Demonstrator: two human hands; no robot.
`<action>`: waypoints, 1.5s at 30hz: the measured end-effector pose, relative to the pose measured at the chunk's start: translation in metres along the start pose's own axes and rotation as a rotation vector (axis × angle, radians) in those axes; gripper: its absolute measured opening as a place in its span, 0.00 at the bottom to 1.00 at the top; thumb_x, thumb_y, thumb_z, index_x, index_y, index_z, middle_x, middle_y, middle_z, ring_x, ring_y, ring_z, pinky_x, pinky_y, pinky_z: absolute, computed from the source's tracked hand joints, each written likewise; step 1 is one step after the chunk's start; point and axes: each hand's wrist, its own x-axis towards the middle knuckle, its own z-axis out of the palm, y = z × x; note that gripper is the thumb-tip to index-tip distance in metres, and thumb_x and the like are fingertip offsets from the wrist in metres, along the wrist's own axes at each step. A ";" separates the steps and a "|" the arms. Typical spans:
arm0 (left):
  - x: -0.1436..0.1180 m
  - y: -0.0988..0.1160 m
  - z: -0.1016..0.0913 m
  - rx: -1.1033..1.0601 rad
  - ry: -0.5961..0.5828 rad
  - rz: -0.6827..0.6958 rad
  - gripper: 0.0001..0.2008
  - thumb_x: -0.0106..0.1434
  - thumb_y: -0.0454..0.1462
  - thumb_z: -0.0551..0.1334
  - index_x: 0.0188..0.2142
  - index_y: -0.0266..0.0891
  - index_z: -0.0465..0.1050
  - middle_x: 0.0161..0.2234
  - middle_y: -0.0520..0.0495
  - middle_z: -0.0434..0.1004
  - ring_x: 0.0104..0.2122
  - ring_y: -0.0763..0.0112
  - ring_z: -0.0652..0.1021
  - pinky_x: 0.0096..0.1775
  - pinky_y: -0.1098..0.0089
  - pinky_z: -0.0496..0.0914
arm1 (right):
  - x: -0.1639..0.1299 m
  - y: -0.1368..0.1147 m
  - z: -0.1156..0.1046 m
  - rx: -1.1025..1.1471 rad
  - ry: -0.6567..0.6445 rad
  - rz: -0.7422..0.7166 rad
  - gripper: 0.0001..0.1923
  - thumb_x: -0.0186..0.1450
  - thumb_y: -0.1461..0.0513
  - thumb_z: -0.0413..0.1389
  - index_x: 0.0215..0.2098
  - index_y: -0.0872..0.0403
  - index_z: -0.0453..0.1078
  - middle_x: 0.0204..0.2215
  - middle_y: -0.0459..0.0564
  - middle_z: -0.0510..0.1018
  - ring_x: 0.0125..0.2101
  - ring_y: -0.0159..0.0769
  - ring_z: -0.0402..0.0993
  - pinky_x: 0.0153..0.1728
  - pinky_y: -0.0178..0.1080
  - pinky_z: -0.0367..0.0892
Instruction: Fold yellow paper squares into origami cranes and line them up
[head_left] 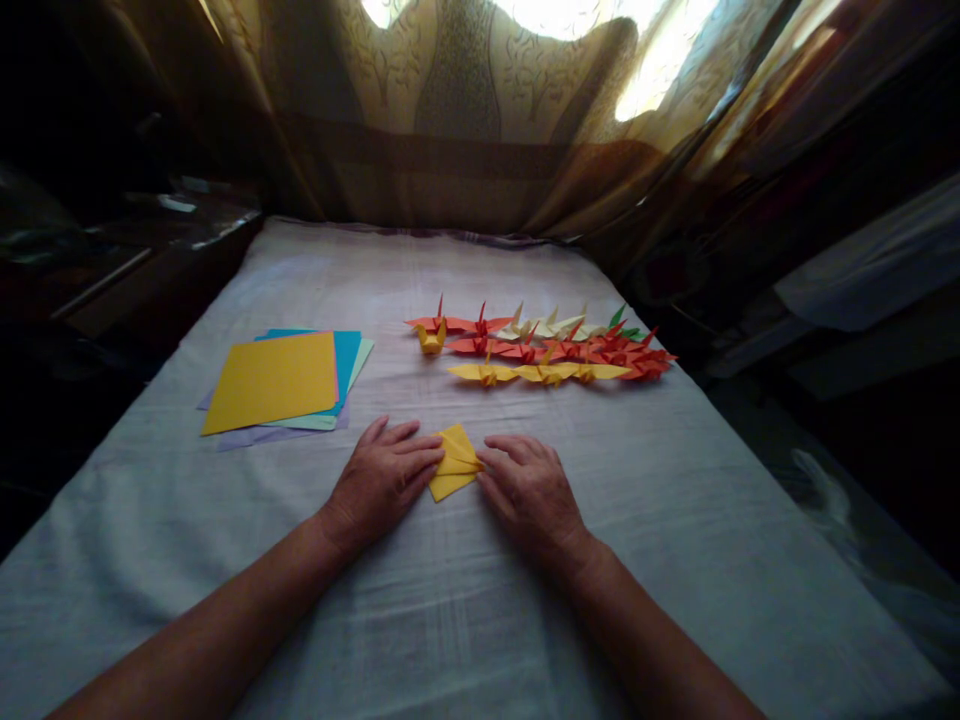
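A small yellow sheet of origami paper (pixel 452 478), folded into a diamond with creased flaps, lies on the cloth between my hands. My left hand (pixel 384 474) rests flat from the left, its outstretched fingertips on the paper's left side. From the right, my right hand (pixel 531 490) pinches the paper's right corner between thumb and fingers. Beyond the hands stand rows of folded paper cranes: yellow cranes (pixel 551 374) nearest, red cranes (pixel 527 350) behind them, and cream cranes (pixel 555 325) with a green crane (pixel 621 325) at the back. One yellow crane (pixel 432 340) sits apart at the left end.
Left of the hands lies a fanned stack of square paper (pixel 274 382), yellow on top, with blue, pale green and lilac edges showing. A white cloth (pixel 420 630) covers the table. A patterned curtain (pixel 465 100) hangs behind its far edge. Dark clutter flanks both sides.
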 end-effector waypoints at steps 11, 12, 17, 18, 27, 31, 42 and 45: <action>-0.003 -0.002 0.002 0.008 -0.008 0.013 0.13 0.69 0.37 0.58 0.51 0.50 0.76 0.51 0.47 0.80 0.55 0.51 0.74 0.58 0.40 0.58 | 0.006 0.000 0.017 0.134 0.075 0.072 0.04 0.66 0.62 0.59 0.37 0.50 0.77 0.36 0.49 0.79 0.39 0.40 0.72 0.42 0.42 0.65; -0.003 -0.002 0.002 0.014 -0.013 0.021 0.14 0.69 0.37 0.58 0.51 0.51 0.76 0.52 0.47 0.80 0.56 0.51 0.74 0.58 0.40 0.57 | 0.005 0.000 0.018 0.152 0.080 0.085 0.04 0.66 0.62 0.59 0.37 0.50 0.77 0.35 0.49 0.79 0.39 0.40 0.72 0.42 0.42 0.65; -0.003 0.003 -0.005 0.049 -0.035 0.050 0.13 0.68 0.38 0.58 0.49 0.49 0.77 0.52 0.46 0.79 0.55 0.48 0.74 0.58 0.37 0.56 | 0.004 -0.002 0.020 0.205 0.102 0.130 0.04 0.65 0.63 0.59 0.36 0.50 0.77 0.35 0.49 0.79 0.39 0.40 0.72 0.43 0.42 0.65; -0.003 0.005 -0.007 0.064 -0.035 0.059 0.13 0.69 0.38 0.58 0.49 0.48 0.77 0.52 0.46 0.79 0.54 0.48 0.75 0.58 0.36 0.55 | 0.004 -0.003 0.021 0.210 0.106 0.135 0.04 0.65 0.63 0.59 0.36 0.50 0.77 0.35 0.49 0.79 0.39 0.41 0.72 0.43 0.42 0.65; -0.005 0.008 -0.007 0.162 -0.016 0.127 0.13 0.71 0.39 0.55 0.50 0.45 0.75 0.52 0.46 0.79 0.53 0.52 0.76 0.62 0.39 0.51 | 0.006 -0.006 0.021 0.210 0.114 0.180 0.03 0.64 0.63 0.59 0.34 0.50 0.75 0.35 0.48 0.78 0.39 0.40 0.71 0.42 0.42 0.63; -0.005 0.010 -0.009 0.204 -0.052 0.145 0.14 0.70 0.42 0.58 0.54 0.50 0.73 0.54 0.47 0.77 0.53 0.52 0.75 0.62 0.40 0.50 | 0.006 -0.008 0.021 0.203 0.113 0.191 0.02 0.64 0.64 0.59 0.34 0.51 0.74 0.34 0.48 0.78 0.39 0.40 0.70 0.43 0.41 0.62; -0.009 0.011 -0.011 0.256 -0.135 0.158 0.20 0.68 0.50 0.59 0.58 0.57 0.69 0.58 0.47 0.73 0.57 0.51 0.71 0.63 0.42 0.47 | 0.009 -0.014 0.021 0.139 0.070 0.238 0.05 0.63 0.58 0.61 0.34 0.51 0.72 0.34 0.49 0.76 0.38 0.41 0.69 0.41 0.41 0.59; -0.010 0.009 -0.010 0.251 -0.146 0.166 0.19 0.69 0.50 0.58 0.57 0.56 0.70 0.58 0.47 0.73 0.57 0.50 0.71 0.63 0.41 0.46 | 0.009 -0.013 0.020 0.151 0.053 0.250 0.02 0.63 0.61 0.60 0.34 0.51 0.71 0.34 0.49 0.76 0.38 0.41 0.68 0.41 0.41 0.58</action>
